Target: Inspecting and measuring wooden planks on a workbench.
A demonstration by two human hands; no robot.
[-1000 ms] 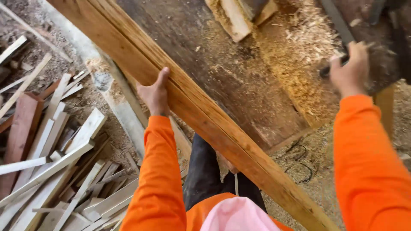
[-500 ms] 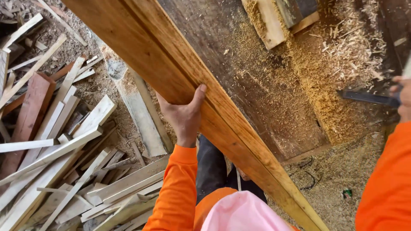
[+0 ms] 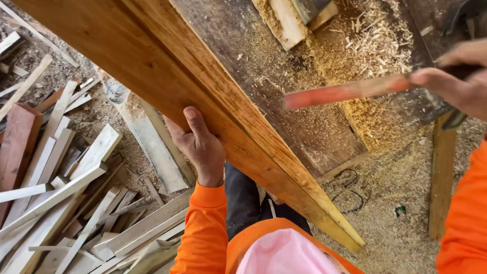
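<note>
Your left hand (image 3: 200, 147) grips the long timber plank (image 3: 203, 101) to steady it on edge, while your right hand (image 3: 456, 86) closes around an orange-handled tool (image 3: 345, 91) above the sawdust-covered desk (image 3: 284, 101).

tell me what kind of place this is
Most likely a woodworking yard or sawmill: sawdust heaped on a worn bench, offcuts piled on the ground, and the left hand steadying a long plank.

My right hand (image 3: 459, 83) is blurred and cut off at the frame's edge, the red stick (image 3: 350, 91) it grips smeared; my left hand's (image 3: 199, 147) fingers are hidden behind the long plank (image 3: 203, 101)
</note>
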